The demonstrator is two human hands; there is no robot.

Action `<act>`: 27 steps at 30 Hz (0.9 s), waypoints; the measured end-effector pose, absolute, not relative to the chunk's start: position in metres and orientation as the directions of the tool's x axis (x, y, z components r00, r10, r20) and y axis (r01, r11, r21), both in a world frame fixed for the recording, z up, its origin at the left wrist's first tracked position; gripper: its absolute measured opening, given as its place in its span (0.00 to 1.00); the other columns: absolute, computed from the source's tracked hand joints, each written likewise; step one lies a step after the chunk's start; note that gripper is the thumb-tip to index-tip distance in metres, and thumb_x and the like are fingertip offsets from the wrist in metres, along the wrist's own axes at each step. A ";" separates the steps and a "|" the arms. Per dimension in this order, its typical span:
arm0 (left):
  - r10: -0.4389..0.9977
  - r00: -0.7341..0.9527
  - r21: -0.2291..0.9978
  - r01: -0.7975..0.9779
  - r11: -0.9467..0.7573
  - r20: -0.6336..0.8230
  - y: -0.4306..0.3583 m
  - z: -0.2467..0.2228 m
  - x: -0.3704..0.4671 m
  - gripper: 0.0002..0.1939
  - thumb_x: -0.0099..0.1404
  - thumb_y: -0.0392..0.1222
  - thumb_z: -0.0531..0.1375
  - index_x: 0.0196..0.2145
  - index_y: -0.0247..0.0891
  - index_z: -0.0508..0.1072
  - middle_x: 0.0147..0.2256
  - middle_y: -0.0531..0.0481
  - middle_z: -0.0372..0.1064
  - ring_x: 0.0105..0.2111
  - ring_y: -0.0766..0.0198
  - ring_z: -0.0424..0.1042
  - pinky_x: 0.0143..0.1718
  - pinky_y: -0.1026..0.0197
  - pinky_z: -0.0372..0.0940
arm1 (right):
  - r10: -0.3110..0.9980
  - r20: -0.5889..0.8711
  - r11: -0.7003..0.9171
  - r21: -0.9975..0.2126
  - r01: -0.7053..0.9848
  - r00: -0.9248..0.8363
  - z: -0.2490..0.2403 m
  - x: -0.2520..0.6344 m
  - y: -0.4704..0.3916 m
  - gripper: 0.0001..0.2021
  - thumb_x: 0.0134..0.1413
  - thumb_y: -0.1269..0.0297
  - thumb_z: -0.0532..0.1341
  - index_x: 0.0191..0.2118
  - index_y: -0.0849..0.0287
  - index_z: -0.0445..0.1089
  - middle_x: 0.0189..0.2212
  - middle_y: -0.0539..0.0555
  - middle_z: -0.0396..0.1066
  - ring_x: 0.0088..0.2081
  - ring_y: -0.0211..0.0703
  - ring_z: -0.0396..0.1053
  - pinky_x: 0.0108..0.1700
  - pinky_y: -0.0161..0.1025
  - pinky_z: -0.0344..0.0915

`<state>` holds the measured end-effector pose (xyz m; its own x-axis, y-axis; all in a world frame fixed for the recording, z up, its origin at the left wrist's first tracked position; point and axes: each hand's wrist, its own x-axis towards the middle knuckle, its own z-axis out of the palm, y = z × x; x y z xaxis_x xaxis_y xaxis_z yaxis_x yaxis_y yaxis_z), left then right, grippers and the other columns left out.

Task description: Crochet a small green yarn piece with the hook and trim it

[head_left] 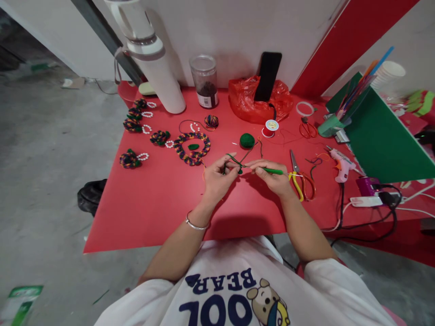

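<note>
Near the middle of the red table [163,203], my left hand [219,177] pinches a small piece of dark green crochet [240,171], with green yarn looped over its fingers. My right hand [272,177] grips a crochet hook [273,171] by its green handle, the metal tip touching the green piece. Just beyond the hands lies a ball of dark green yarn [247,141]. To the left, a braided multicolored ring [192,161] surrounds a small green leaf-shaped piece [193,147]. A multicolored yarn ball [211,121] rests behind it.
Several yarn flowers [129,159] with white bead loops are on the left. A white bottle [159,77], jar [204,81] and phone [268,76] on a red bag stand at the back. Pliers [296,176], red scissors [307,130], a glue gun [343,166] and cables lie right.
</note>
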<state>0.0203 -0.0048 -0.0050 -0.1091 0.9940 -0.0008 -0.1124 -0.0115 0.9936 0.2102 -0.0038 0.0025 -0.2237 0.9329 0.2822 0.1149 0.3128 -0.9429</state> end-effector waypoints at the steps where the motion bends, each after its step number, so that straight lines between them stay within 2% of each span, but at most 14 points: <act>1: 0.994 -0.113 0.994 -0.107 -0.013 0.001 -0.005 -0.006 0.020 0.21 0.53 0.38 0.68 0.47 0.36 0.80 0.27 0.52 0.77 0.21 0.72 0.67 0.25 0.67 0.63 | 0.934 0.283 0.313 -0.942 0.118 -0.219 0.002 0.210 -0.004 0.11 0.63 0.52 0.65 0.38 0.49 0.82 0.42 0.54 0.82 0.44 0.47 0.79 0.50 0.47 0.75; 7: 0.991 -0.135 0.994 -0.108 -0.029 0.014 -0.005 -0.007 0.022 0.21 0.52 0.38 0.67 0.46 0.35 0.80 0.28 0.52 0.78 0.20 0.73 0.65 0.24 0.67 0.62 | 0.926 0.322 0.351 -0.926 0.136 -0.199 0.001 0.207 -0.005 0.09 0.64 0.55 0.64 0.39 0.48 0.82 0.42 0.53 0.82 0.45 0.46 0.79 0.51 0.46 0.75; 12: 0.981 -0.186 0.998 -0.019 -0.061 0.056 -0.008 -0.006 0.025 0.19 0.54 0.37 0.66 0.45 0.37 0.81 0.26 0.55 0.76 0.18 0.74 0.60 0.22 0.67 0.57 | 0.916 0.353 0.388 -0.900 0.198 -0.190 0.001 0.200 -0.007 0.09 0.65 0.56 0.63 0.40 0.49 0.81 0.42 0.53 0.83 0.46 0.47 0.79 0.53 0.47 0.74; 18: 0.963 -0.247 0.993 0.074 -0.096 0.111 -0.009 -0.010 0.028 0.17 0.55 0.36 0.65 0.44 0.41 0.82 0.26 0.56 0.75 0.19 0.73 0.56 0.23 0.67 0.56 | 0.839 0.499 0.544 -0.783 0.301 -0.218 -0.008 0.190 -0.012 0.07 0.64 0.61 0.64 0.41 0.48 0.80 0.45 0.54 0.82 0.45 0.47 0.79 0.51 0.49 0.73; 21: 0.951 -0.277 0.988 0.110 -0.107 0.134 -0.010 -0.012 0.029 0.15 0.56 0.36 0.65 0.42 0.41 0.82 0.26 0.56 0.74 0.19 0.73 0.56 0.23 0.67 0.56 | 0.822 0.511 0.569 -0.748 0.342 -0.251 -0.012 0.185 -0.014 0.07 0.64 0.61 0.64 0.42 0.49 0.80 0.47 0.56 0.81 0.46 0.48 0.78 0.52 0.50 0.73; 24: 0.932 -0.289 0.964 0.213 -0.160 0.218 -0.012 -0.013 0.028 0.12 0.57 0.35 0.64 0.40 0.41 0.82 0.27 0.54 0.75 0.21 0.70 0.60 0.26 0.65 0.59 | 0.843 0.500 0.538 -0.777 0.327 -0.200 -0.013 0.180 -0.017 0.07 0.65 0.60 0.63 0.41 0.48 0.80 0.47 0.55 0.81 0.47 0.48 0.77 0.53 0.50 0.72; 27: 0.910 -0.248 0.907 0.349 -0.237 0.333 -0.013 -0.014 0.027 0.10 0.58 0.34 0.64 0.37 0.43 0.83 0.30 0.51 0.77 0.24 0.66 0.66 0.32 0.62 0.64 | 0.909 0.408 0.417 -0.881 0.223 -0.088 -0.015 0.175 -0.017 0.08 0.65 0.57 0.63 0.40 0.49 0.80 0.45 0.54 0.81 0.47 0.47 0.77 0.54 0.48 0.72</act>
<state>0.0272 -0.0134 -0.0138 -0.2480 0.9096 0.3332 0.3490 -0.2370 0.9067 0.1747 -0.0170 -0.0152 -0.0878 0.9089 0.4077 0.2234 0.4168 -0.8811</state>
